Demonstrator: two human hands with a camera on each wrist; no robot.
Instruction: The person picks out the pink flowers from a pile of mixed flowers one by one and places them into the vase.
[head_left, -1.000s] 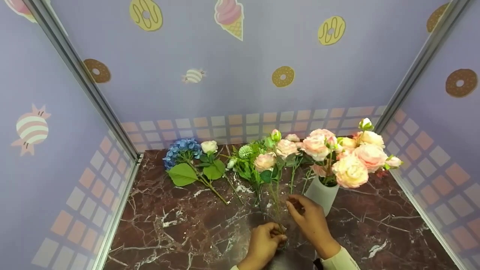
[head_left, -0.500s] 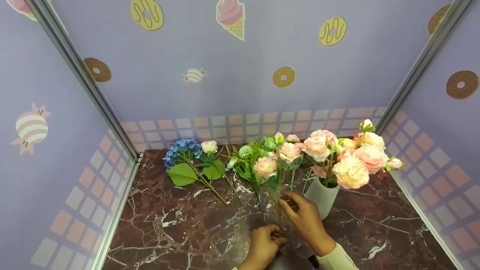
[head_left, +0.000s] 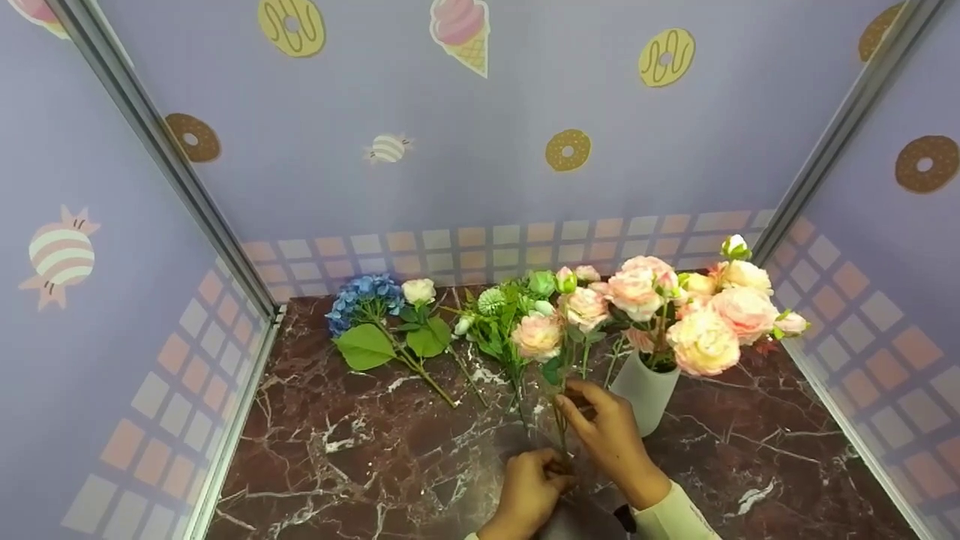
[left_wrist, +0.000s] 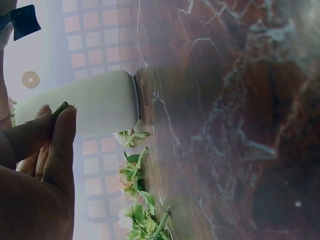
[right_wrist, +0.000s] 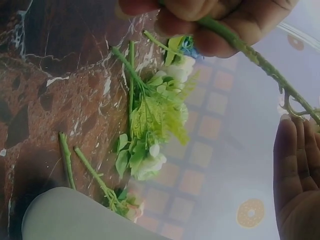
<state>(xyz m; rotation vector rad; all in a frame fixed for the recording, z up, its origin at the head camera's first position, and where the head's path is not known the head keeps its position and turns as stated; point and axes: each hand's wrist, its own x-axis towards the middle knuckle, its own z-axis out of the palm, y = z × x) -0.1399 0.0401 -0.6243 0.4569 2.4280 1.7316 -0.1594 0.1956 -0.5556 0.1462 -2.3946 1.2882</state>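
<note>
A pale pink peony spray [head_left: 537,337], with two ruffled blooms and a bud, stands upright in front of me. My left hand [head_left: 525,487] pinches the bottom of its stem; in the left wrist view the green stem end [left_wrist: 62,107] pokes out between thumb and finger. Higher up, the thumb and fingertips of my right hand [head_left: 611,435] are at the stem, just below the leaves. The right wrist view shows the green stem [right_wrist: 260,61] slanting between both hands, with a side shoot near the right fingertips. Close by on the right, a white vase [head_left: 646,394] holds several similar pink peonies [head_left: 705,337].
On the marbled table [head_left: 375,457] lie a blue hydrangea [head_left: 367,300], a white rose [head_left: 418,292] and a green bunch with pale blooms [head_left: 495,315]. More cut stems [right_wrist: 95,172] lie behind the vase. Patterned walls [head_left: 480,187] close off the back and sides.
The peony spray has shifted slightly right, its blooms moving towards the vase. My right hand has moved left onto its stem. The left hand stays at the stem's bottom.
</note>
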